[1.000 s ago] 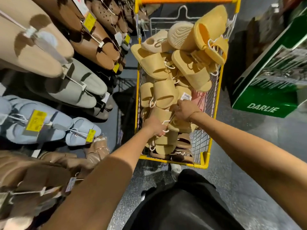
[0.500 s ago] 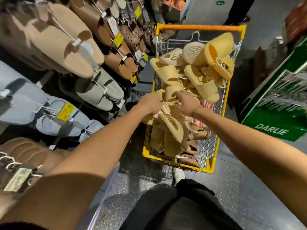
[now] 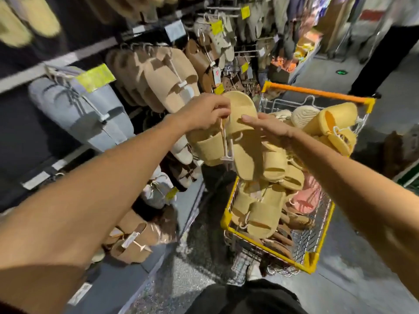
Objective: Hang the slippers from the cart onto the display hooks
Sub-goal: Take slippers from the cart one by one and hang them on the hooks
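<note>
Your left hand (image 3: pixel 207 114) pinches the hanger top of 1 yellow slipper pair (image 3: pixel 229 141), held up above the cart's (image 3: pixel 317 94) left rim, long axis hanging down. Your right hand (image 3: pixel 265 125) rests open-fingered against it. The display hooks (image 3: pixel 223 15) lie up and left, nearer your left hand.

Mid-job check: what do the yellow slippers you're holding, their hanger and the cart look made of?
Yellow slippers: likely soft moulded foam or rubber, matte, thick and seamless. Hanger: probably pale plastic, thin with a smooth look. Cart: metal wire mesh, shiny, with yellow-coated rim and orange handle.
</note>
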Demonstrator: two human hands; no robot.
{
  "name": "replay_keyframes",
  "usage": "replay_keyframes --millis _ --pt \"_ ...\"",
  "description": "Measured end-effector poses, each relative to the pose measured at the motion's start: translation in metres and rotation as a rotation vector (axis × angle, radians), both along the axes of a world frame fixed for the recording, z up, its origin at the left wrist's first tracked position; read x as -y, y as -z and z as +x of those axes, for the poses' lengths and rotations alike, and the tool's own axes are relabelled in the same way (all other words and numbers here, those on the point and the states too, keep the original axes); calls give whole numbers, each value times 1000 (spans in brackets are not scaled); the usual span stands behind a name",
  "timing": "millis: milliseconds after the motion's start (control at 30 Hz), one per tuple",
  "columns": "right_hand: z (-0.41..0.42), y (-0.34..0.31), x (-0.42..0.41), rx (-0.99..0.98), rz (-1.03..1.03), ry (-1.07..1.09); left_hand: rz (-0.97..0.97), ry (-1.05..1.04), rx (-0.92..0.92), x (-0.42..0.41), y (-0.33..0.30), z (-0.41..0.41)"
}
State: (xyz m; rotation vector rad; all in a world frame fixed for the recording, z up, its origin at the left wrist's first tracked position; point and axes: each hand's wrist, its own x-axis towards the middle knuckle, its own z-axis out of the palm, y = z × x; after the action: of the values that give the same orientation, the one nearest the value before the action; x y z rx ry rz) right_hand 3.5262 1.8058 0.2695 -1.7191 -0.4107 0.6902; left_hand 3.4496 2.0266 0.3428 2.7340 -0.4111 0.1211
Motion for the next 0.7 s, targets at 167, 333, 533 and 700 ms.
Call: replay_keyframes --millis 167,333,533,700 --pt "-23 -35 -41 -95 146 -8 -119 -164 189 -24 -36 -18" --pt "-45 -57 -71 -3 240 -67 -325 -376 240 -68 -64 -44" --pt "-72 -72 -98 63 356 -164 -364 -446 250 -102 -97 -76" --pt "-87 -77 -129 152 376 15 -354 -490 276 -122 -110 -98"
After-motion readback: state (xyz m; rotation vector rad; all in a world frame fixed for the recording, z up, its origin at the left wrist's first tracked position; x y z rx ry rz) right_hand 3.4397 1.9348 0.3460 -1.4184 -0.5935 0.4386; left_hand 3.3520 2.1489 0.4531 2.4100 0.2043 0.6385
